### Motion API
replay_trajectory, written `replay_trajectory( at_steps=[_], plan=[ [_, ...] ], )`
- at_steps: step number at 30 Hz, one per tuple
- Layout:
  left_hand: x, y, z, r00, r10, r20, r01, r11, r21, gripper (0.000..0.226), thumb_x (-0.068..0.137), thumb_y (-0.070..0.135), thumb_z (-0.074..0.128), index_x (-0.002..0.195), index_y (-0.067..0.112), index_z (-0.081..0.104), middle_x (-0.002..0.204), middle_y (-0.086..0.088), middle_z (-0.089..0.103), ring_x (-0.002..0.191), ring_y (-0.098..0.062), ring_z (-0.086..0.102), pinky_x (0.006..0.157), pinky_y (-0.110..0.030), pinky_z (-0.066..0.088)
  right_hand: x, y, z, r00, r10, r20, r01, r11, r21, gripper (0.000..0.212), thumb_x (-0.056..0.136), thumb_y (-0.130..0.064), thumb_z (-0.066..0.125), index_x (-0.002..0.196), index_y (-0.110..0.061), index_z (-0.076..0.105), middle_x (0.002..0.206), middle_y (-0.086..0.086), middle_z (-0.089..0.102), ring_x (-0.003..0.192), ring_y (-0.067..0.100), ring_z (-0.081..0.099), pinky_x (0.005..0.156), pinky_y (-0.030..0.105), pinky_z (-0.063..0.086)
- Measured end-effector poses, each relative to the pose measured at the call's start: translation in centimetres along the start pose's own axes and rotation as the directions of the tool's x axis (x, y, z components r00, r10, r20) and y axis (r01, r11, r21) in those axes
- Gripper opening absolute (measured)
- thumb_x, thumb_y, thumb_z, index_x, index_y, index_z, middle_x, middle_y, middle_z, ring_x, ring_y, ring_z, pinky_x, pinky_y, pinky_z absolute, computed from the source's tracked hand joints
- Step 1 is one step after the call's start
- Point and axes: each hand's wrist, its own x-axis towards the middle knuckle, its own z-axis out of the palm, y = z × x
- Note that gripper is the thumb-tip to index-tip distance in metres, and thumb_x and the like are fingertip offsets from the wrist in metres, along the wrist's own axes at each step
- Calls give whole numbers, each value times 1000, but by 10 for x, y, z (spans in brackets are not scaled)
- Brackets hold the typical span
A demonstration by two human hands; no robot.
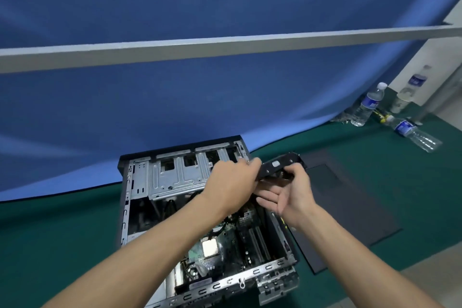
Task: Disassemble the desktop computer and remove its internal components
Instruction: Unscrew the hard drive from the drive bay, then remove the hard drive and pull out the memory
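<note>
Looks like a makeshift workshop or recording setup. Green mat (362,182) on the floor, blue backdrop cloth (200,95) hung behind it, grey rail (225,45) across. Plastic water bottles (367,105) lie near the wall corner.

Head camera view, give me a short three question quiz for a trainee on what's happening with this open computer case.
1. True or false: the black component is still seated on the motherboard.
2. Which hand grips the black component from above: A) left hand, B) right hand, C) neither?
3. Fill in: the dark side panel lies on the green ____ to the right of the computer case.

Key
1. False: both hands hold it in the air, above the case's far right corner.
2. A: the left hand's fingers curl over its near end, while the right hand supports it from below.
3. Mat.
</note>
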Motion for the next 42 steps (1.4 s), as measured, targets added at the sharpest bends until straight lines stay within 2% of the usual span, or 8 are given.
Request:
replay_trajectory(
  at_steps=[4,8,15,19,24,31,39,42],
  plan=[
    [19,15,17,978,203,41,-205,977,63,18,94,19,47,111,14,41,98,-9,60,73,-29,62,52,-32,31,9,-13,-24,997,19,-79,-8,990,138,52,87,-51,55,110,-5,61,92,21,71,73,31,71,48,31,56],
    [42,34,39,967,238,92,-237,971,-22,26,91,29,50,112,15,41,100,-8,56,82,-30,61,56,-34,32,27,-16,-49,965,-31,-262,66,990,125,37,89,-19,61,119,2,56,88,20,67,67,28,66,41,29,54],
    [80,47,85,969,53,243,79,862,-501,19,84,43,51,85,25,46,87,8,50,81,-12,47,66,-30,35,67,-35,-124,947,-34,-319,49,998,41,11,87,-16,54,92,-8,59,78,10,63,61,22,63,45,27,50],
    [97,53,123,951,-222,216,288,890,-354,35,94,38,40,63,23,40,63,8,45,61,-11,46,54,-29,26,92,-36,-164,952,-4,-305,14,999,32,10,89,-18,53,93,-11,59,83,8,63,67,23,63,56,34,50],
    [103,55,150,947,-238,215,251,967,-37,30,85,29,49,58,18,43,55,5,44,52,-16,47,44,-26,16,124,-30,-198,951,65,-303,-51,997,54,10,90,-18,54,94,-12,59,85,9,66,69,23,64,55,33,50],
    [112,60,142,954,-239,181,257,962,-86,39,57,20,60,47,21,22,42,7,17,37,-13,18,44,-14,-1,168,-21,-219,953,136,-272,-112,988,103,21,90,-18,52,107,-9,58,92,12,69,73,25,66,60,35,53],
    [107,56,155,941,-295,166,308,949,-59,28,64,22,57,42,15,41,38,2,43,33,-17,39,42,-15,10,197,-15,-231,951,194,-241,-184,981,66,18,90,-20,55,105,-12,60,80,8,72,61,19,70,50,28,56],
    [107,56,155,941,-298,163,311,949,-59,29,66,22,55,43,16,39,38,3,42,34,-17,39,41,-16,14,199,-13,-233,939,141,-314,-202,965,-169,26,90,-28,61,107,-8,59,89,17,70,64,25,70,51,30,57]
  ],
)
